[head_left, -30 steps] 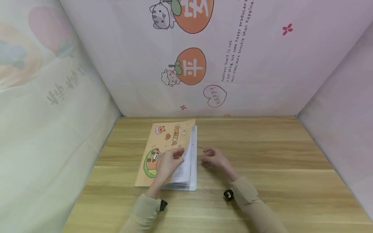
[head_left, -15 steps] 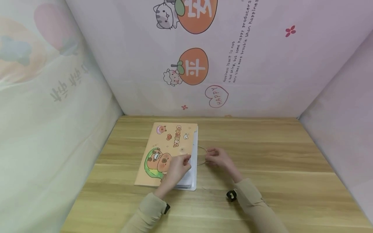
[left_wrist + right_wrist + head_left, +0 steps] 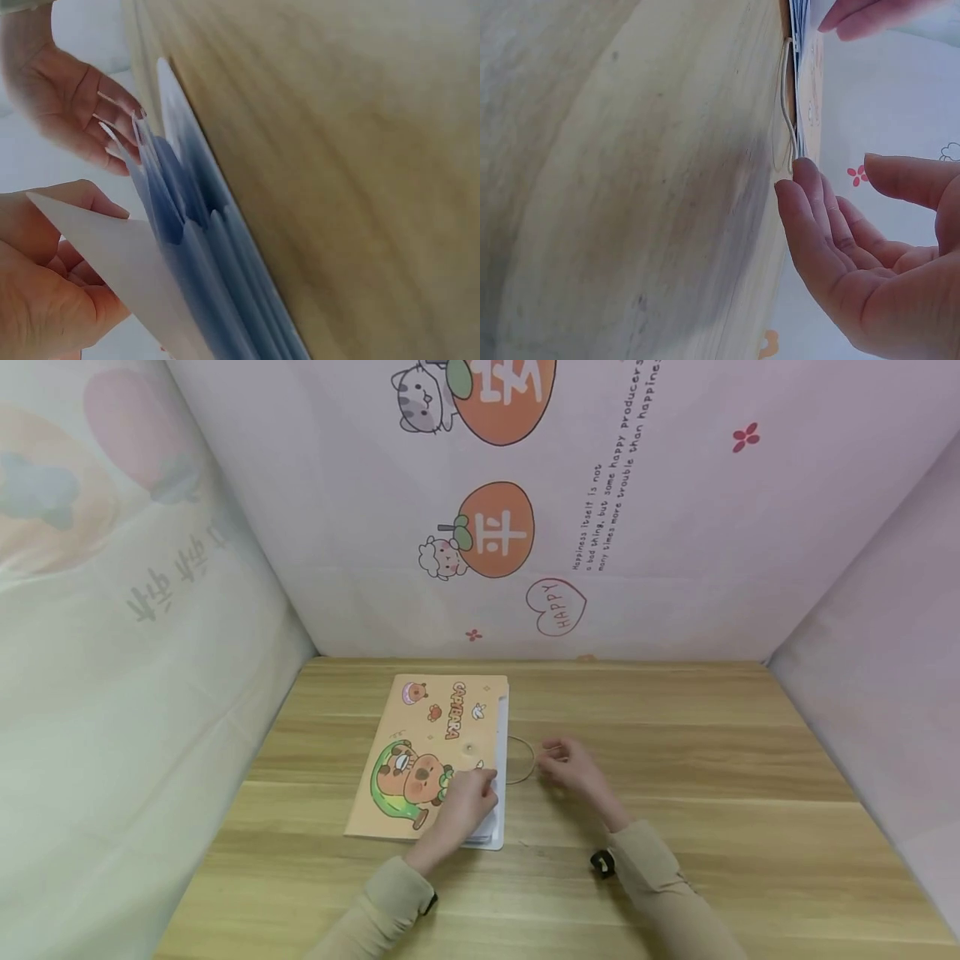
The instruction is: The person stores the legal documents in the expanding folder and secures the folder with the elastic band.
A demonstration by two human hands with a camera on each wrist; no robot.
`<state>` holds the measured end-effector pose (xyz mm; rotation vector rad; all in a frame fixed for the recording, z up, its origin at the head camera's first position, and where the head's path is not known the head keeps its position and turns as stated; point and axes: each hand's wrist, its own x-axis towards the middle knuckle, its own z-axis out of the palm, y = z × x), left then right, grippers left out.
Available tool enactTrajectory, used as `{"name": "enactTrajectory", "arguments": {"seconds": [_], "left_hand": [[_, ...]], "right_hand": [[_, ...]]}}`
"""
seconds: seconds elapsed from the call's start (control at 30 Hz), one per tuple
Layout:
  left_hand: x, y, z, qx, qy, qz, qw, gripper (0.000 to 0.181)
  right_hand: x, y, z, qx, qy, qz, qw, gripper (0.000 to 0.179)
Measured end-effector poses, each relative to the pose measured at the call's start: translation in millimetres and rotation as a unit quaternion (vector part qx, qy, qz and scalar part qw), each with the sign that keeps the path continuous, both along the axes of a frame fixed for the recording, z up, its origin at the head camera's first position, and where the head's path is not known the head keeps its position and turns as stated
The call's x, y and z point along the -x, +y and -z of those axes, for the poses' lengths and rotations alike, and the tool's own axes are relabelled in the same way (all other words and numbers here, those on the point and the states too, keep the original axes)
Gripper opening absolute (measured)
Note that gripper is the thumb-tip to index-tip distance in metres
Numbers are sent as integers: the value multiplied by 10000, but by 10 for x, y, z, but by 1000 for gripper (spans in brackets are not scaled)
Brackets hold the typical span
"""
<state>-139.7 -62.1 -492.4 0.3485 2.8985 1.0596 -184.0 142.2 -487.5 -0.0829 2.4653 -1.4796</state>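
A peach folder with a cartoon capybara cover lies on the table's left half. My left hand pinches the cover's right edge. In the left wrist view, that cover flap stands slightly raised between thumb and fingers, above several clear plastic sleeves. A thin elastic loop sticks out from the folder's right side onto the table. My right hand hovers just right of the loop. The right wrist view shows its fingers loosely extended, thumb apart, close to the loop's end without gripping it.
The wood-grain table extends right and in front of the folder. Printed cloth walls enclose it at the back and both sides. A black strap hangs at the right cuff.
My left hand has moved right and toward me, lowering the raised cover over the sleeves. My right hand pulled the elastic loop rightward, then let go and drew slightly away.
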Motion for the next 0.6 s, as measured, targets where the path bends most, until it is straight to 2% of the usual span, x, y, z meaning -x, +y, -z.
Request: {"name": "enactTrajectory", "arguments": {"seconds": [0.17, 0.33, 0.6], "left_hand": [[-16, -4, 73, 368, 139, 141, 9991, 35], [-18, -15, 107, 889, 351, 371, 9947, 26], [8, -131, 92, 1277, 316, 1147, 9847, 24]], "right_hand": [[9, -23, 8, -78, -22, 30, 10000, 43], [26, -54, 11, -175, -193, -29, 9997, 45], [86, -87, 26, -83, -591, -56, 9982, 52]]}}
